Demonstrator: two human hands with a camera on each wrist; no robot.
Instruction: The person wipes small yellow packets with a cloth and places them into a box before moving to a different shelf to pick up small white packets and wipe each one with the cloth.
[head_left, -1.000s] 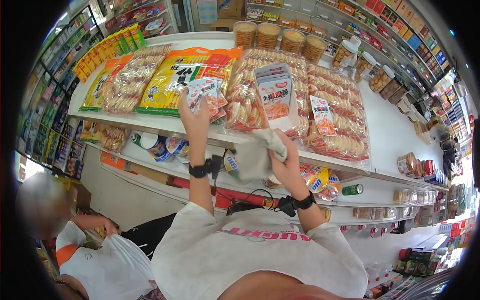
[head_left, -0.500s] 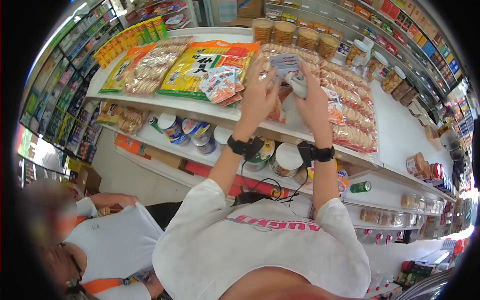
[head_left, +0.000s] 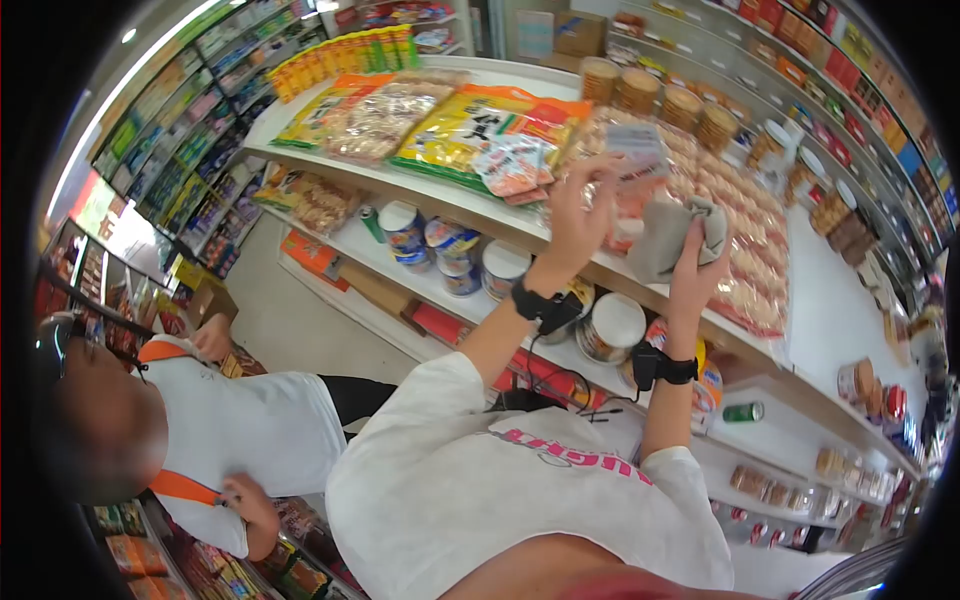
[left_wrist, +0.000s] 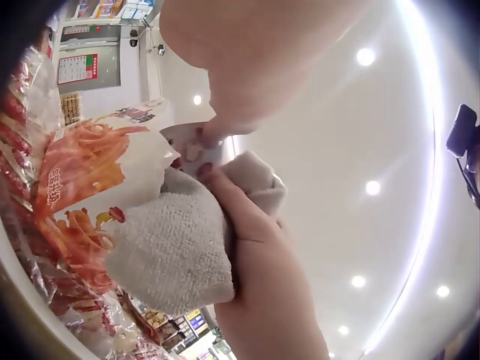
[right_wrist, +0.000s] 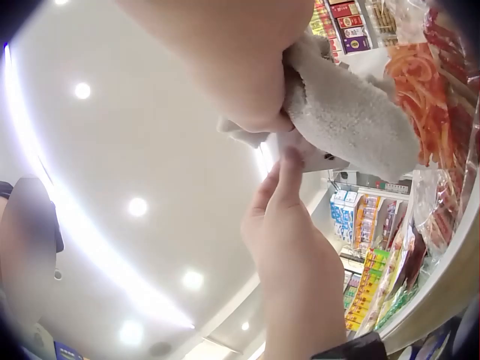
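A grey cloth is gripped by my right hand, bunched at the fingers and hanging over the lower part of an upright stack of snack packets. At the stack's left side, my left hand has its fingers bent. In the right wrist view, the thumb and fingers of my left hand pinch the edge of a pale packet. The left wrist view has the cloth in front of a packet with orange-red food printed on it. Loose packets lie on a yellow bag.
Bagged crackers lie right of the stack, and round tubs stand behind. Lidded buckets fill the shelf below the counter's front edge. To the left is another person in a white shirt.
My left hand moved from the loose packets to the stack. My right hand rose to the stack with the cloth, then drew back a little rightward and down. The view shifted, and the other person's arms moved.
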